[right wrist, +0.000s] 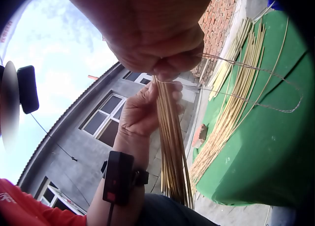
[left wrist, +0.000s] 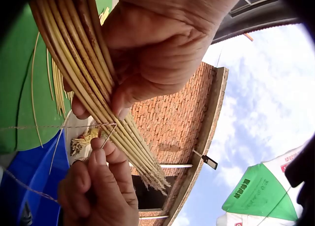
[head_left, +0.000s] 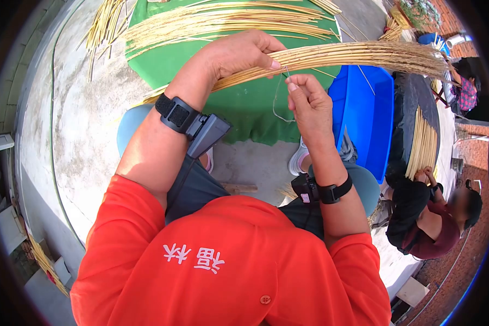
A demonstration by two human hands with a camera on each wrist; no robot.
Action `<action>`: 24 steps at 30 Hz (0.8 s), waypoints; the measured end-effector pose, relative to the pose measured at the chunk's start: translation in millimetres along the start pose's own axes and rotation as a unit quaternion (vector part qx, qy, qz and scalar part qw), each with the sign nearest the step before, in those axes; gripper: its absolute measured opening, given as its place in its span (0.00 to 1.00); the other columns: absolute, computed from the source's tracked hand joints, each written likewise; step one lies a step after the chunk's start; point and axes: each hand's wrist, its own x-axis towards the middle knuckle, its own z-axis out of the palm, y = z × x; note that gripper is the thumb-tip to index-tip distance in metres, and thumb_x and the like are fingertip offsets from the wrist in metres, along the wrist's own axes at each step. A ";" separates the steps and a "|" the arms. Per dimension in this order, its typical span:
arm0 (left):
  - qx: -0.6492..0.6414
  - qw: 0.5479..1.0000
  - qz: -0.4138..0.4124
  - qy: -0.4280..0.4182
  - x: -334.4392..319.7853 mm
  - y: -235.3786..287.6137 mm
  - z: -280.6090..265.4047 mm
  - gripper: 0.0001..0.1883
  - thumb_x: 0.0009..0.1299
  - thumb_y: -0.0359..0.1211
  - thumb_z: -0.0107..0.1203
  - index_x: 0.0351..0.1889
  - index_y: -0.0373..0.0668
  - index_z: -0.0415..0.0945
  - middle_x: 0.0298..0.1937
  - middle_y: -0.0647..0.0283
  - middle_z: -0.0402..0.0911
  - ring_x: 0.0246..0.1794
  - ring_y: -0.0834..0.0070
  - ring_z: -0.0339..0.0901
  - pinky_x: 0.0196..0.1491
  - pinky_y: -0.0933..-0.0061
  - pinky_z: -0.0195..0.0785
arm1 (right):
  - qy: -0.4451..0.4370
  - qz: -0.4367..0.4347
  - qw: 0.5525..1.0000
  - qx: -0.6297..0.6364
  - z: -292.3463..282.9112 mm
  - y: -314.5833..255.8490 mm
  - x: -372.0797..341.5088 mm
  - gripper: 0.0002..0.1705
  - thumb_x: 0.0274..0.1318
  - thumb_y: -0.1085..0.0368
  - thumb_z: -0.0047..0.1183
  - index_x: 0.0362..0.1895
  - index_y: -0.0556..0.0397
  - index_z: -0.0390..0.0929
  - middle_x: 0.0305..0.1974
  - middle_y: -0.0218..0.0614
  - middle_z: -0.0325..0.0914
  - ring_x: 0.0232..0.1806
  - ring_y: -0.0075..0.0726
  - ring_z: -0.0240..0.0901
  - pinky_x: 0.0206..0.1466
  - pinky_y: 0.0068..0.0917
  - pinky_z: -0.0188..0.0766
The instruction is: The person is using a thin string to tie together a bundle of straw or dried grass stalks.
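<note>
My left hand (head_left: 242,54) grips a flat bundle of straw stalks (head_left: 342,56), thumb on the near side, in the head view. The stalks' feathery ends fan out to the right. Just below the bundle, my right hand (head_left: 314,108) pinches a thin needle (left wrist: 109,136) between thumb and forefinger. In the left wrist view the needle's tip is right at the stalks, close to the left thumb. A twisted thread (right wrist: 275,73) loops away from the right hand in the right wrist view, and hangs in a loose curve in the head view.
More stalks (head_left: 228,22) lie on a green cloth (head_left: 244,103) in front. A blue tub (head_left: 377,119) stands at the right, beside the knee. Further right, another person (head_left: 434,223) sits by a bundle of stalks (head_left: 422,144). A brick wall (left wrist: 172,108) rises behind.
</note>
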 end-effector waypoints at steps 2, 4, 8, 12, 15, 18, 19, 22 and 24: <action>0.007 1.000 0.002 -0.001 -0.3 0.8 -0.1 0.19 0.61 0.27 0.52 0.50 0.31 0.72 0.39 0.63 0.79 0.37 0.79 0.74 0.44 0.79 0.67 | -0.004 0.003 1.000 0.001 -0.2 -1.7 -0.8 0.04 0.56 0.71 0.46 0.36 0.54 0.73 0.16 0.21 0.65 0.19 0.12 0.58 0.22 0.14 0.55; 0.013 1.000 0.004 -0.002 -0.6 1.6 -0.3 0.19 0.61 0.28 0.52 0.50 0.31 0.72 0.39 0.63 0.79 0.37 0.79 0.74 0.44 0.79 0.67 | -0.001 0.008 1.000 -0.012 0.6 -3.7 -2.1 0.06 0.56 0.72 0.46 0.38 0.55 0.74 0.16 0.21 0.65 0.19 0.12 0.58 0.22 0.14 0.56; 0.009 1.000 0.013 -0.007 -0.5 1.6 -0.7 0.19 0.61 0.28 0.52 0.51 0.31 0.71 0.39 0.64 0.79 0.37 0.79 0.73 0.45 0.79 0.66 | -0.006 -0.020 1.000 -0.019 2.8 -4.5 -4.4 0.10 0.58 0.70 0.46 0.44 0.53 0.74 0.17 0.20 0.63 0.17 0.10 0.53 0.18 0.12 0.48; 0.001 1.000 0.018 -0.006 0.0 -0.6 0.6 0.19 0.61 0.28 0.52 0.51 0.31 0.71 0.39 0.64 0.79 0.37 0.79 0.73 0.45 0.79 0.66 | -0.010 -0.036 0.999 -0.021 1.2 -4.1 -6.9 0.14 0.58 0.70 0.45 0.48 0.54 0.74 0.17 0.20 0.62 0.17 0.11 0.53 0.18 0.12 0.48; 0.007 1.000 0.014 -0.005 -0.1 0.2 0.5 0.19 0.61 0.28 0.51 0.51 0.31 0.71 0.40 0.63 0.79 0.37 0.79 0.73 0.45 0.79 0.67 | -0.008 -0.038 0.999 -0.016 1.0 -2.8 -6.8 0.14 0.57 0.70 0.45 0.49 0.54 0.75 0.17 0.20 0.62 0.18 0.11 0.53 0.19 0.13 0.49; 0.015 1.000 0.013 -0.007 -0.7 2.4 1.4 0.19 0.61 0.28 0.51 0.51 0.30 0.71 0.40 0.64 0.78 0.37 0.79 0.73 0.45 0.78 0.67 | -0.006 -0.043 0.999 -0.011 1.4 -3.9 -7.4 0.15 0.57 0.71 0.45 0.48 0.54 0.75 0.17 0.21 0.62 0.18 0.11 0.53 0.19 0.13 0.49; 0.015 1.000 0.013 -0.007 -0.1 1.7 1.2 0.19 0.61 0.28 0.51 0.51 0.30 0.71 0.40 0.64 0.78 0.37 0.79 0.73 0.45 0.78 0.67 | -0.004 -0.041 0.999 -0.012 1.5 -4.4 -7.6 0.15 0.57 0.71 0.45 0.48 0.54 0.75 0.17 0.21 0.63 0.18 0.11 0.53 0.19 0.13 0.49; 0.031 0.999 0.018 -0.016 1.0 0.0 0.4 0.19 0.61 0.27 0.51 0.51 0.30 0.71 0.40 0.64 0.78 0.37 0.79 0.73 0.44 0.78 0.67 | -0.005 -0.047 0.999 -0.016 1.2 -4.2 -7.7 0.15 0.57 0.71 0.45 0.49 0.54 0.75 0.17 0.20 0.63 0.18 0.11 0.53 0.19 0.12 0.48; 0.028 0.999 0.026 -0.016 0.1 -0.3 0.5 0.19 0.61 0.27 0.51 0.51 0.30 0.71 0.40 0.64 0.78 0.37 0.79 0.72 0.44 0.78 0.66 | -0.007 -0.041 0.999 -0.009 1.4 -6.2 -8.5 0.15 0.57 0.70 0.46 0.49 0.54 0.75 0.17 0.20 0.63 0.18 0.11 0.53 0.19 0.12 0.48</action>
